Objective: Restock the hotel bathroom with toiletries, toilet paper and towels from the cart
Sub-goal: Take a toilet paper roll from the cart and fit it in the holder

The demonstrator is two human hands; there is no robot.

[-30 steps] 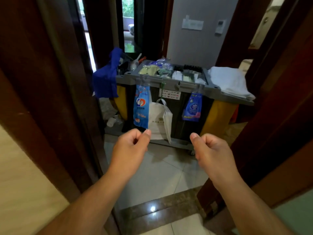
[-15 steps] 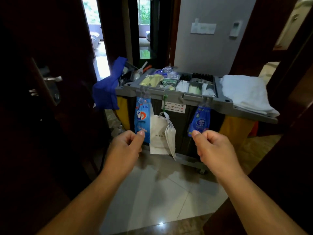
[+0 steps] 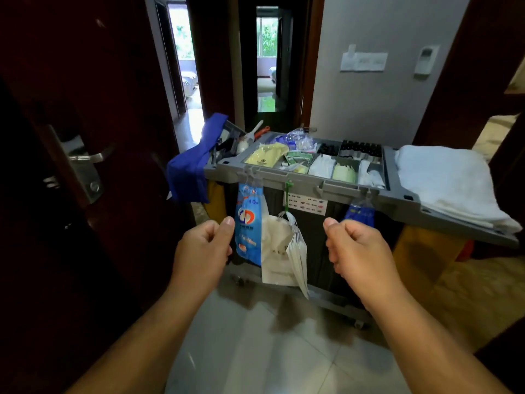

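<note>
Plainly, the cart (image 3: 301, 184) is parked just beyond the doorway, presumably to keep its stock close. Folded towels (image 3: 443, 183) lie stacked flat on its right end. The toiletries (image 3: 321, 163) sit sorted by kind in the top compartments, and a blue packet (image 3: 248, 223) hangs from the near rim. The left hand (image 3: 201, 248) and right hand (image 3: 360, 248) are curled into loose fists, holding nothing, short of the cart. No toilet paper shows.

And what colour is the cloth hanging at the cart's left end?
The cloth is plain dark blue; the head view shows it.
</note>
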